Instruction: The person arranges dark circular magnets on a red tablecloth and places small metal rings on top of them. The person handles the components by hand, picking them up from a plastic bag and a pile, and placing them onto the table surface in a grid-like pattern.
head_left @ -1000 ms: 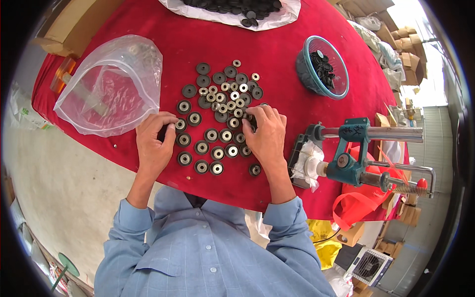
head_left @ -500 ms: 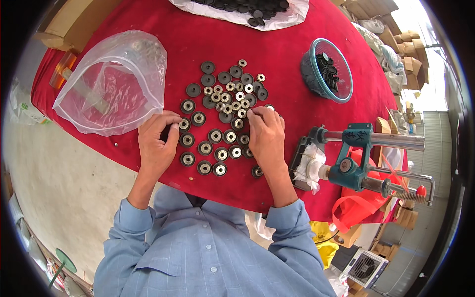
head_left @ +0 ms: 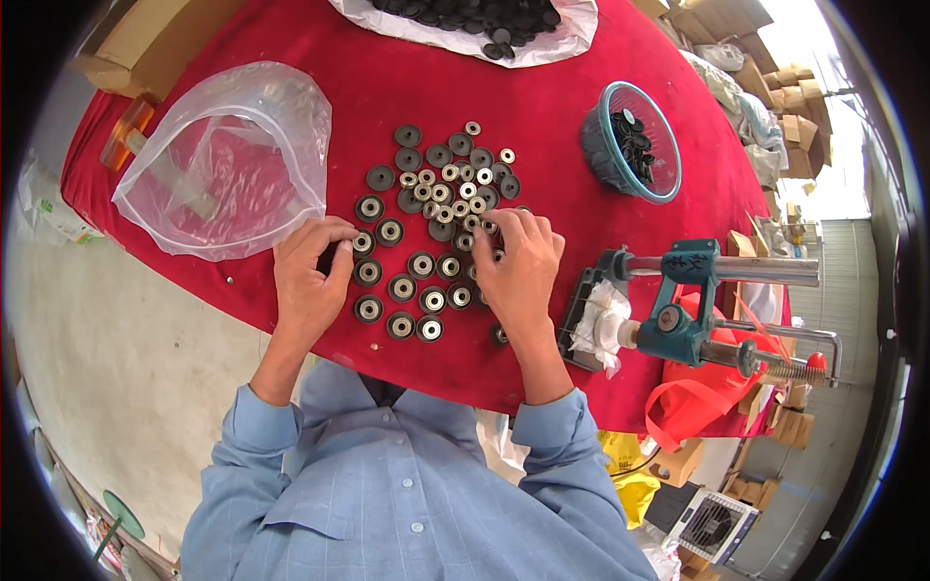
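Note:
On a red cloth lie several round black wheels, some bare, others with a silver ring bearing seated inside, such as the wheel. Loose silver bearings are heaped over the bare wheels in the middle. My left hand rests at the left of the group, thumb and forefinger closed at the edge of a bearing-fitted wheel. At the right side of the heap, my right hand pinches a bearing in its fingertips. That hand covers some wheels beneath it.
A clear plastic bag stands open at the left. Beyond the wheels, a white sack holds black discs; a blue-rimmed bowl of black pieces is at right. Nearer stands a green hand press, with a red bag beside it.
My right hand has shifted slightly left, its fingertips now over the bearings at the heap's right edge. My left hand has hardly moved. The whole view has turned slightly.

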Tool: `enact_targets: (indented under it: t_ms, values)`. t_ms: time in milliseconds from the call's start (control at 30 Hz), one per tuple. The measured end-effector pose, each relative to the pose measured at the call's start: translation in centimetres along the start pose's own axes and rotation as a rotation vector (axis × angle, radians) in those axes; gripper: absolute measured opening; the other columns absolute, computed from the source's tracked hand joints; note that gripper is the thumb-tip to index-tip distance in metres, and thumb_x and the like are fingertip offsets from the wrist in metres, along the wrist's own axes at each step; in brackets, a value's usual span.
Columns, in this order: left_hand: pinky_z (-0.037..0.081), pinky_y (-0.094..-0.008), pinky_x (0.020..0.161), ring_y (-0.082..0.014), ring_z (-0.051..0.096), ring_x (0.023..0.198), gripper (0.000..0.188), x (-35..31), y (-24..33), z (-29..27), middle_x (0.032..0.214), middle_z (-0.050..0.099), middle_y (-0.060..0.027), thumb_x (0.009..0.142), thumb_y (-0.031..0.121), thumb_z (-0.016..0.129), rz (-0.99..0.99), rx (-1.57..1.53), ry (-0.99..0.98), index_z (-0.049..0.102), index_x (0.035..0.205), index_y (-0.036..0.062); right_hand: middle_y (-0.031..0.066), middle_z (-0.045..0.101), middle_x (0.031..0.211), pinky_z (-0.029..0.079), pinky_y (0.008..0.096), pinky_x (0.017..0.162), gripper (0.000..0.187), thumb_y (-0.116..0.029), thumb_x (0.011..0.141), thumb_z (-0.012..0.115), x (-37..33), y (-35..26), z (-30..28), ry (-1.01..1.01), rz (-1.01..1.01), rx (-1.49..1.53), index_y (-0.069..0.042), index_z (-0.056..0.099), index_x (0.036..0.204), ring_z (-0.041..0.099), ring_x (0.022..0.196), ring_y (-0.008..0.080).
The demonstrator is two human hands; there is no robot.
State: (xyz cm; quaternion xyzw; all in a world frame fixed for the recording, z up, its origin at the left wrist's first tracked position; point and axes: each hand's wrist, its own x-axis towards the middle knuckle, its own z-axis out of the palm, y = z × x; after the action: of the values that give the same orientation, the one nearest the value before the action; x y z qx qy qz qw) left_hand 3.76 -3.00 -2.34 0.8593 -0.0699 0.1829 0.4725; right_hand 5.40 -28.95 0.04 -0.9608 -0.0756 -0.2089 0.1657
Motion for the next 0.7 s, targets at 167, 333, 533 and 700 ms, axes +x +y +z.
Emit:
enact_targets:
  t_ms: [167, 333, 533, 700]
  values:
    - [0.046, -0.0382, 0.093, -0.025, 0.071, 0.096, 0.011, -0.1, -0.2, 0.0, 0.1, 0.076, -0.0053, 0.089, 0.0, 0.069, -0.006, -0.006, -0.003, 0.074, 0.096, 0.0063, 0.0029, 0.069, 0.094, 0.043, 0.0448, 0.086, 0.021, -0.022, 0.082, 0.083, 1.0, -1.1, 0.7, -0.072, -0.002, -0.065, -0.013, 0.072, 0.097, 0.065, 0.097, 0.0269]
    - [0.046, -0.0382, 0.094, -0.0253, 0.072, 0.096, 0.011, 0.0, 0.0, -0.1, 0.099, 0.077, -0.006, 0.088, 0.0, 0.07, -0.015, -0.006, -0.001, 0.074, 0.096, 0.0057, 0.0027, 0.068, 0.09, 0.043, 0.0447, 0.085, 0.02, -0.019, 0.081, 0.083, 0.8, -0.7, 1.2, -0.061, -0.005, -0.059, -0.013, 0.071, 0.096, 0.065, 0.094, 0.0268]
    - [0.046, -0.0382, 0.093, -0.0256, 0.072, 0.096, 0.01, 0.0, 0.0, 0.0, 0.099, 0.077, -0.0063, 0.089, 0.0, 0.07, -0.031, -0.016, -0.006, 0.074, 0.096, 0.0057, 0.0073, 0.07, 0.09, 0.051, 0.0438, 0.078, 0.017, -0.009, 0.084, 0.08, 1.9, 0.1, 0.6, -0.024, 0.106, 0.186, -0.008, 0.07, 0.098, 0.069, 0.083, 0.0264]
    - [0.046, -0.0372, 0.098, -0.0231, 0.069, 0.1, 0.012, -0.3, 0.0, -0.3, 0.106, 0.077, -0.0057, 0.092, 0.0, 0.069, -0.068, -0.03, -0.047, 0.076, 0.1, 0.0063, 0.0128, 0.072, 0.095, 0.058, 0.041, 0.073, 0.017, -0.003, 0.087, 0.078, 4.8, 5.0, 0.4, 0.082, 0.132, 0.202, -0.003, 0.073, 0.104, 0.074, 0.08, 0.0263]
